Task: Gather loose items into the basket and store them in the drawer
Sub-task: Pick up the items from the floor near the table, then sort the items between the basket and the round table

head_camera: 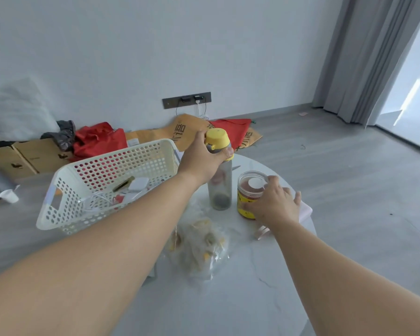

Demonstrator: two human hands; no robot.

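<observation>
Blurred beyond reading: contents of the crinkled clear plastic bag [199, 248], pale with yellow bits, lying nearer than both sets of fingers on the round white marble-look tabletop [228, 306]. Partly hidden behind the left forearm: cream perforated plastic basket [102, 180], rectangular, holding a white charger block, white cable and small unclear items. Left hand [201, 158], fingers curled round the neck of the tall smoky translucent bottle with yellow cap [219, 175], upright, just beside the basket. Right hand [274, 202], fingers curled against the side of the short clear plastic jar with yellow label [249, 194], thumb near the rim; grip not fully visible. Beyond the right fingertips, a pale pink block [306, 210], mostly covered. Below the right wrist, a small pinkish tape-like roll [262, 232], indistinct.
</observation>
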